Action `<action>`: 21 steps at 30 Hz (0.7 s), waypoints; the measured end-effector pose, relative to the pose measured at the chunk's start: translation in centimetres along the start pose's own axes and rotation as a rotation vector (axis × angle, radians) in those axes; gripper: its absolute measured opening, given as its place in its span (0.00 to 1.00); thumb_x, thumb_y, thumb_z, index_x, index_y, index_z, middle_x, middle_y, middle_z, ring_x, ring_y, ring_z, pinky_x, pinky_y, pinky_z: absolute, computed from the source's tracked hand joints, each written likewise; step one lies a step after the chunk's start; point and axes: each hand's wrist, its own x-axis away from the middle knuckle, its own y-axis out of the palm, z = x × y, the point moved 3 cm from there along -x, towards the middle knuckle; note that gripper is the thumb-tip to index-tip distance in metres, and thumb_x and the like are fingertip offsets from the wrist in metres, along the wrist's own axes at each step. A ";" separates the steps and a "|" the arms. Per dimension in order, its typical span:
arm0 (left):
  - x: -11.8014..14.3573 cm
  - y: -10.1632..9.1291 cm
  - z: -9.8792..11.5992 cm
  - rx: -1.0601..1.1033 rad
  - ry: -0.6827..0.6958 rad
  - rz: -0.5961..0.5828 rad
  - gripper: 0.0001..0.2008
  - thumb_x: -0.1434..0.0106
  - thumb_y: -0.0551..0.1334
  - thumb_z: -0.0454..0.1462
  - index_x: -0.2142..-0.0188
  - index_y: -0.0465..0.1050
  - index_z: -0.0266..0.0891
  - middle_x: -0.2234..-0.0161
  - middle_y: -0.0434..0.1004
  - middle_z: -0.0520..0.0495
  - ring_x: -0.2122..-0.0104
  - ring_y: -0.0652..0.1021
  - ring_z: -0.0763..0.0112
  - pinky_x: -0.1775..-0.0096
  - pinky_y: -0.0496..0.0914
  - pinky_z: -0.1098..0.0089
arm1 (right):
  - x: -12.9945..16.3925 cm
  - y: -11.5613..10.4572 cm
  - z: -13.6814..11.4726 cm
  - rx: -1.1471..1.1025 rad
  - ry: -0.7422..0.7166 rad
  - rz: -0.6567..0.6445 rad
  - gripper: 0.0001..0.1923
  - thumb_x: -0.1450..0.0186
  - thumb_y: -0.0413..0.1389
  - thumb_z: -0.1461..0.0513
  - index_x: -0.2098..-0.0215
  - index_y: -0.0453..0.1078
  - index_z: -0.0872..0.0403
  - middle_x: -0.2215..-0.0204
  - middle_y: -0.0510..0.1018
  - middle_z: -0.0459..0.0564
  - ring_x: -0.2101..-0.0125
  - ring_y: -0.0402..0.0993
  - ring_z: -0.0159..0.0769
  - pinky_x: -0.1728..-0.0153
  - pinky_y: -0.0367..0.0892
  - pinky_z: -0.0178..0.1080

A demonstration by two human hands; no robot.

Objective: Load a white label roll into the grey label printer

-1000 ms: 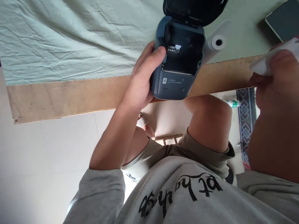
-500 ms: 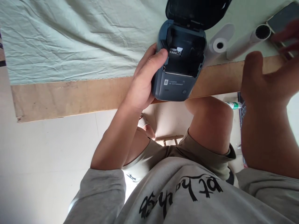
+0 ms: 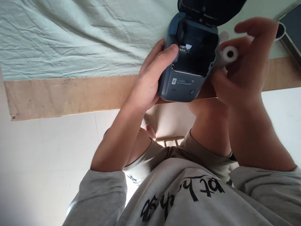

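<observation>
My left hand point(image 3: 155, 72) grips a dark blue-grey portable label printer point(image 3: 181, 84) from its left side, thumb over the rim of the paper bay. The printer's black lid point(image 3: 211, 9) stands raised, and its paper bay holds no roll. Just right of the printer, my right hand point(image 3: 246, 69) has its thumb and fingers around a small white paper roll point(image 3: 229, 56) with a dark core hole. Part of that roll is hidden by the fingers. Behind the right hand, the end of a second roll point(image 3: 281, 31) with a wider core shows.
A pale green cloth point(image 3: 82, 37) covers the table, whose bare wooden edge point(image 3: 70, 95) runs along the front. At the far right lies a dark, flat phone-like device point(image 3: 291, 31). My knees point(image 3: 209, 125) are below the table edge.
My right hand has come in from the far right to the smaller paper roll and closed around it. The printer in my left hand has shifted slightly right in view.
</observation>
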 end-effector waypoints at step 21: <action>-0.6 -0.7 -0.8 0.018 0.005 -0.047 0.07 0.42 0.53 0.42 0.69 0.65 0.43 0.68 0.71 0.48 0.68 0.72 0.68 0.67 0.64 0.68 | 0.9 0.1 0.0 0.119 0.018 0.045 0.32 0.51 0.47 0.73 0.48 0.57 0.52 0.58 0.66 0.49 0.57 0.65 0.30 0.53 0.64 0.38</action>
